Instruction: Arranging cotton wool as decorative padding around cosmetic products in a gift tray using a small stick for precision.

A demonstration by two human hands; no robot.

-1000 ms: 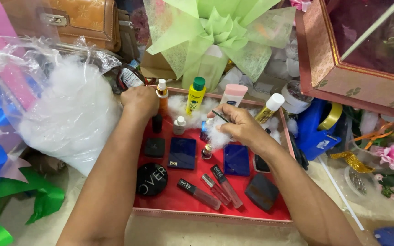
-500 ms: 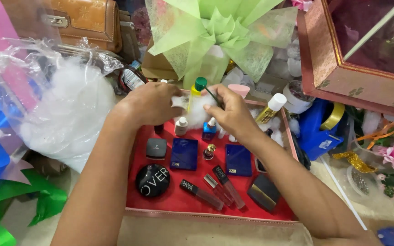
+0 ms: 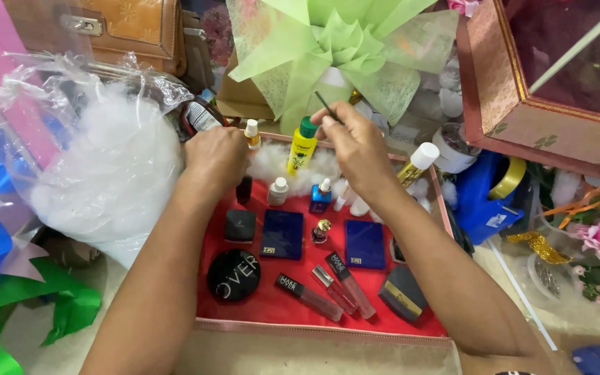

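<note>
A shallow pink-rimmed tray lined with red cloth [image 3: 251, 326] holds cosmetics laid out flat and evenly spaced, faces up, apparently so each piece can be seen from above: a round black compact [image 3: 233, 275] at seven o'clock, two dark blue square cases [image 3: 282, 235] and [image 3: 365, 244] near the middle, a small black square case [image 3: 240, 226] to their left, and slim lip-gloss tubes [image 3: 332, 286] angled at six o'clock. Along the far edge, at twelve o'clock, a strip of white fluffy stuffing [image 3: 279, 165] props the upright bottles, among them a yellow plastic bottle with a green cap [image 3: 302, 146] and a small blue glass bottle [image 3: 320, 198], which stand in a back row above the flat pieces. The left hand [image 3: 215, 158] is curled down into the stuffing at eleven o'clock beside a small white-capped orange bottle [image 3: 251, 132]; its fingers are folded under and I cannot tell whether they grip anything. The right hand [image 3: 357, 146] hovers just right of the yellow bottle, its thumb and forefinger pinched narrowly on a thin dark stick [image 3: 327, 107] that points up and away toward the big pale green paper bow [image 3: 328, 48]. A clear plastic bag of white stuffing [image 3: 105, 167] sits at nine o'clock.
</note>
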